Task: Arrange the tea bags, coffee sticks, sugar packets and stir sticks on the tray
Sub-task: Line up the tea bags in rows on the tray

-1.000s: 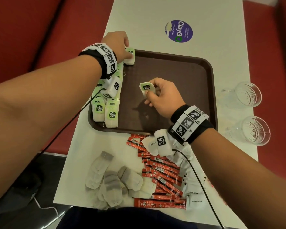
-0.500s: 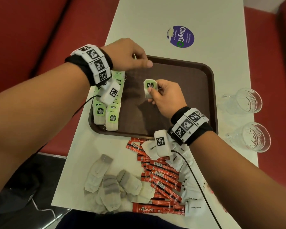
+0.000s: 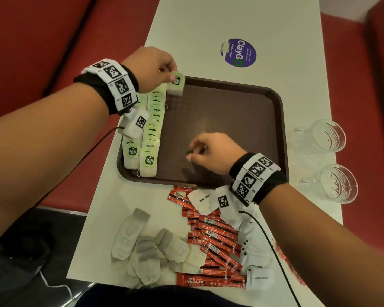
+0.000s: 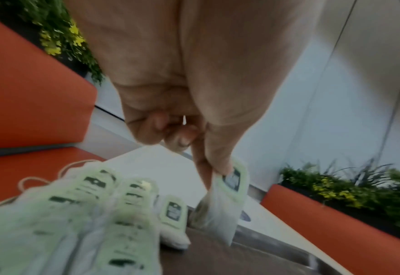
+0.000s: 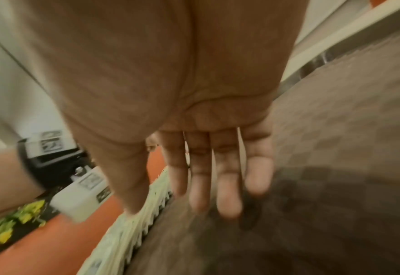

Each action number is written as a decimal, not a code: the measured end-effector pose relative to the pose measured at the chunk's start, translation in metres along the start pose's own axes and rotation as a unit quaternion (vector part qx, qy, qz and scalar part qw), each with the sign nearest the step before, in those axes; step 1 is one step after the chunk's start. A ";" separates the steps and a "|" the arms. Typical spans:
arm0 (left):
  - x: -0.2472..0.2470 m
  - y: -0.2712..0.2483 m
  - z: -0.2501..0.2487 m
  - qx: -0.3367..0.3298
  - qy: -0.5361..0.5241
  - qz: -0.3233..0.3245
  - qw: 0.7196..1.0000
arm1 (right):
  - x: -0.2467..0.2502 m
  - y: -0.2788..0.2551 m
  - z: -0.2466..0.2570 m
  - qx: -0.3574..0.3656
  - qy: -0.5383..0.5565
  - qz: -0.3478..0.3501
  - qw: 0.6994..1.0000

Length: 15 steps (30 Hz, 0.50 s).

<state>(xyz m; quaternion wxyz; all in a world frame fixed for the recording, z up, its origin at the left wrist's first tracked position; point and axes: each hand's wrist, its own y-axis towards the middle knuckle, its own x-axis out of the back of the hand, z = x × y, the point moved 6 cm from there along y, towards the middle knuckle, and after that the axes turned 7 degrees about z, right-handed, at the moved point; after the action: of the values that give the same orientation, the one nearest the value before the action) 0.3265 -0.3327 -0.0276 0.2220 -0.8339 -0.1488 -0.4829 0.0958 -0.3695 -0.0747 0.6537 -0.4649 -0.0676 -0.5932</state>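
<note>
Brown textured tray [image 3: 242, 111]: we see green-tagged paper tea bags [image 3: 152, 129] overlapping along its left edge.
Left hand [image 3: 152, 67]: our grip pinches one tea bag [image 3: 176, 86] at the row's far end.
Right hand [image 3: 211, 151]: our grip is released, fingers straight over the tray.

Left hand [image 3: 152, 68] reaching forward, thumb and fingers pinched; right hand [image 3: 211, 151] lower, fingers loosely extended

Long white laminate table [image 3: 200, 29], round purple sticker [image 3: 238, 52] at its far end, dark brown plastic tray [image 3: 279, 129] mid-table, two clear cut-glass cups [image 3: 319, 138] right of it, loose grey-white tea bags [image 3: 146, 247], red coffee sticks [image 3: 217, 238] and white sugar packets [image 3: 203, 201] heaped on the near end.
</note>
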 end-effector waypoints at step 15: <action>-0.017 0.046 0.019 0.121 0.081 -0.018 0.989 | -0.034 -0.016 0.005 0.000 -0.102 0.136 0.985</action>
<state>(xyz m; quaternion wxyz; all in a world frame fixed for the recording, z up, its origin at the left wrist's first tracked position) 0.3539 -0.3631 -0.0614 0.3241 -0.7561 -0.2026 -0.5313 0.0752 -0.3396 -0.0856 0.7181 -0.5278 -0.0694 -0.4483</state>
